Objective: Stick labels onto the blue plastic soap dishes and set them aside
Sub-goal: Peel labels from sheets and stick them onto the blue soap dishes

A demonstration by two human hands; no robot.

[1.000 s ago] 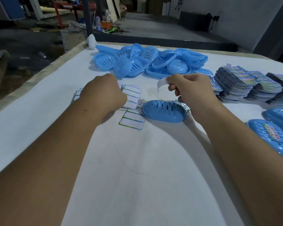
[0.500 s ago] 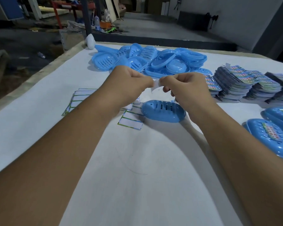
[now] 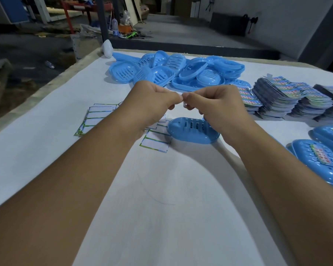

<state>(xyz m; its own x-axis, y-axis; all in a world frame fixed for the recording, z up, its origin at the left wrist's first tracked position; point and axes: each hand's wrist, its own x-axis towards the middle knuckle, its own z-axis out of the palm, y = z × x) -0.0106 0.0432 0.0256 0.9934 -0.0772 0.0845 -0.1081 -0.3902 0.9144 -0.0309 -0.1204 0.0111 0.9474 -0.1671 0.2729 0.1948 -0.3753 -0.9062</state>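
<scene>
A blue soap dish [image 3: 190, 131] lies upside down on the white table, slots facing up, just below my hands. My left hand [image 3: 154, 100] and my right hand [image 3: 213, 106] meet fingertip to fingertip above it and pinch a small white label [image 3: 183, 104] between them; the fingers hide most of it. Spent backing sheets with green borders [image 3: 155, 142] lie to the left of the dish. Two labelled dishes [image 3: 319, 160] sit at the right edge.
A heap of unlabelled blue dishes [image 3: 173, 71] fills the far middle of the table. Stacks of colourful label sheets [image 3: 281, 98] stand at the far right. More backing sheets [image 3: 96, 117] lie at the left. The table's left edge [image 3: 46, 91] drops to the floor.
My left hand rose from the backing sheets and came across to my right hand. Both now pinch the white label, which earlier stuck out from the right hand alone.
</scene>
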